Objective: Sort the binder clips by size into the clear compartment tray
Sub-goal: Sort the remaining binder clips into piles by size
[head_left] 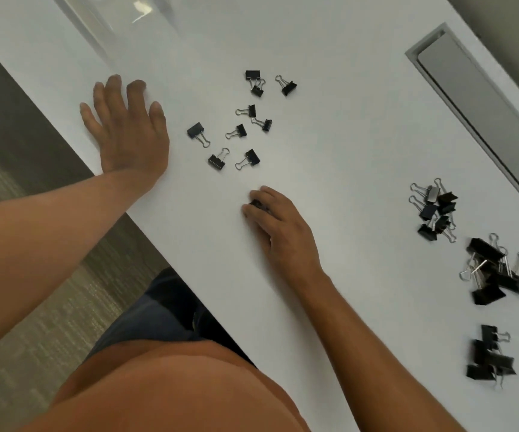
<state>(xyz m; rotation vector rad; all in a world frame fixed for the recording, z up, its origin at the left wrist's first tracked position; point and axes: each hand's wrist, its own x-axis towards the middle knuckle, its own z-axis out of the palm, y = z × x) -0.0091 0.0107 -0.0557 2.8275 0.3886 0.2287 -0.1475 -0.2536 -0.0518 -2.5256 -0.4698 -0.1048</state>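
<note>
White tabletop [329, 169] filled most of the view, with grey carpet [33, 322] showing past its edge on the person's left side.

Nearest, the right hand [280, 226] lay on the table with its fingers curled over a small black clip [256, 203], the thumb and fingertips pinching it; most of that clip was hidden under the fingers. Well off to the right of this hand sat three separate heaps of binder clips. The closest heap [490, 357] held large black ones, blurred at the picture's edge. Just beyond it lay a second heap [498, 272] of large clips tangled together, their wire handles sticking up. Farther still was a third heap [435, 210] of middling clips, one of them looking silvery.

Ahead of the right hand, and between the two hands, a loose scatter of small clips [241, 123] lay on the bare surface, about nine of them, mostly apart from each other, though two at the far end touched.

The left hand [127, 126] rested flat on the table near its edge, fingers spread and straight, holding nothing, just beside the nearest scattered clip [197, 132].

Beyond the heaps on the right ran a long grey recessed slot [476, 110] set into the tabletop. At the far end, past the left hand, a clear glossy shape [121, 17] caught the light; I could not tell whether it was the tray, nor whether anything lay in it.
</note>
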